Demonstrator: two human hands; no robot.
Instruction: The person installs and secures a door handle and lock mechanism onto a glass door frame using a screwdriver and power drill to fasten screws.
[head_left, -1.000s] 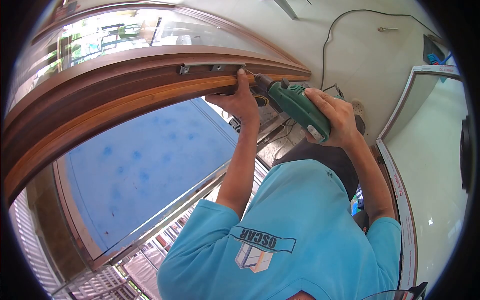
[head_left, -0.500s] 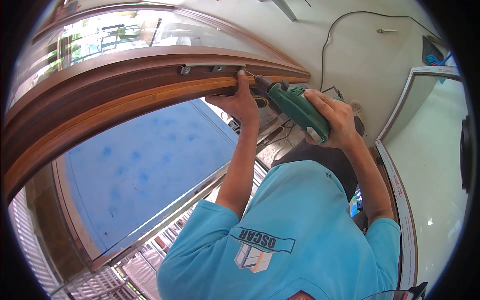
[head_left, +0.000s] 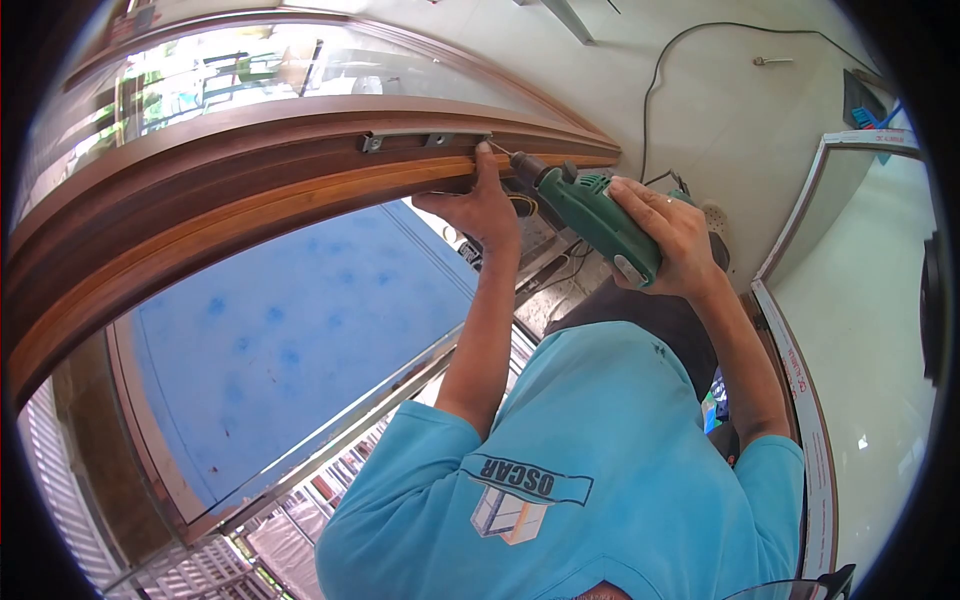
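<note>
My right hand (head_left: 675,235) is wrapped round a green power drill (head_left: 600,222), its thin bit pointing left at the near end of a metal bracket (head_left: 405,137). The bracket lies along a long brown wood-coloured frame (head_left: 230,180). One raised digit of my left hand (head_left: 485,205) presses at that bracket end, close to the bit. The rest of this hand is against the lower edge of the frame, partly hidden behind it. Whether the bit touches the bracket or frame is too small to tell.
Below the frame lies a blue panel (head_left: 310,330) with a brown border. At right stands a glass pane (head_left: 870,300) in a taped frame. A black cable (head_left: 655,80) and a small metal piece (head_left: 772,62) lie on the pale floor, with a dustpan-like object (head_left: 862,100) beyond.
The view has shifted very slightly. Both hands, the drill and the bracket keep nearly the same positions.
</note>
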